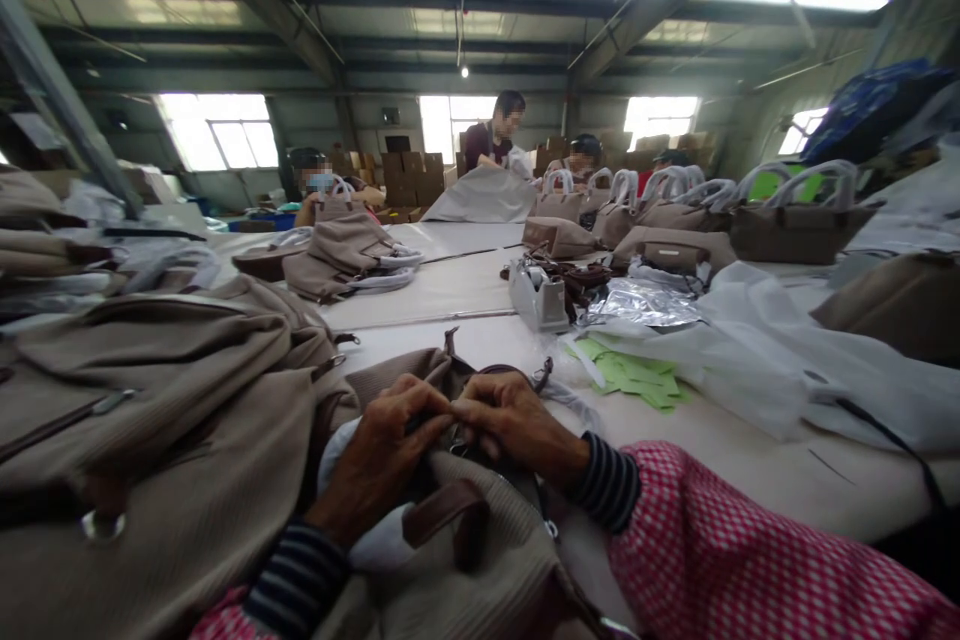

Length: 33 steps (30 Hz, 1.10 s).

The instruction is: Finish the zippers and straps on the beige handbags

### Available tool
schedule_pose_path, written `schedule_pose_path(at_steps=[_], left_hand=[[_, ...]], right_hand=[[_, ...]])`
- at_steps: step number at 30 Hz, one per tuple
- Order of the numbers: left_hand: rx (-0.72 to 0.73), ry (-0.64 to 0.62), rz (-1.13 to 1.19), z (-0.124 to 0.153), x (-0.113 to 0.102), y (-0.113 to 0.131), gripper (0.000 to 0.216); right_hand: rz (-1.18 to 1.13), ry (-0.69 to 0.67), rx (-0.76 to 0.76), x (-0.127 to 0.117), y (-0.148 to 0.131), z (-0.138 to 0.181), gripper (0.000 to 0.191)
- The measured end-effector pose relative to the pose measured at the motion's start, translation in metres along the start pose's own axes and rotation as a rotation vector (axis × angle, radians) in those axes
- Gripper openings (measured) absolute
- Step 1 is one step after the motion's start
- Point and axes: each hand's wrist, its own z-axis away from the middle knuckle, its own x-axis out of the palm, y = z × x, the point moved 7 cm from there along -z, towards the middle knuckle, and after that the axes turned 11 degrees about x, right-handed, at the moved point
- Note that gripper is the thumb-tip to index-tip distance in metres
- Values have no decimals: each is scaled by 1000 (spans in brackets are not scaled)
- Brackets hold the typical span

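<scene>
At the lower centre of the frame lies a soft taupe bag (517, 560) of finely ribbed cloth, with a smooth brown strap (441, 512) bent into a loop across it. Over its far edge, the left hand (386, 445) and the right hand (521, 420) meet, fingers drawn into narrow pinches with the tips together beside small shiny metal fittings; I cannot tell what, if anything, is pinched between them. Striped knit cuffs (611, 482) end the red-and-white checked sleeves (720, 540).

Slouching bags (172, 390) of similar cloth, creased and trimmed with metal rings, fill the left of the frame. Right of centre, a boxy grey tape dispenser (544, 300) stands on the pale, smooth table (457, 295), near crinkled silvery film (645, 302). Below these, flat lime-green slips (634, 375) overlap in a loose pile beside a filmy white sheet (772, 340) in soft folds. Structured handbags (795, 230) with arched, white-wrapped handles crowd the upper right. At upper centre, a person (480, 145) stands behind a stiff-looking pale sheet (480, 198).
</scene>
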Motion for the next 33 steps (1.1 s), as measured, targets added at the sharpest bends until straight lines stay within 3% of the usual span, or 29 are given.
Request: schedule_pose_path(at_steps=[2,4,6,8,11,14,17,20,23,28,33], left_hand=[[60,46,-57,-2,-1,5,8],[120,86,-154,-3,-3,12,7],[183,98,-282,-5,-6,24,10],[246,43,-398,-6,-10,40,12],[315,-200,-509,-7,-11,66,27],[332,-494,-552,-2,-7,84,31],[288,-621,-600,1,1,84,26],[254,-622,-639,-1,12,71,14],[207,-591,-609,-7,18,59,20],[251,-525,-580,-20,8,71,31],[392,-492,-632,-25,2,97,22]], right_hand=[[37,28,-43,-13,-12,3,30],[155,148,-159,-38,-30,7,22],[391,285,-286,-63,-46,12,16],[640,332,-326,-81,-50,13,13],[858,234,-294,-90,-36,8,12],[881,56,-314,-83,-22,8,27],[818,-115,-345,-74,-19,11,39],[767,-261,-356,-69,-17,18,48],[772,-320,-352,-66,-10,26,55],[858,-205,-313,-66,1,30,24],[753,-103,-326,-80,-26,30,24]])
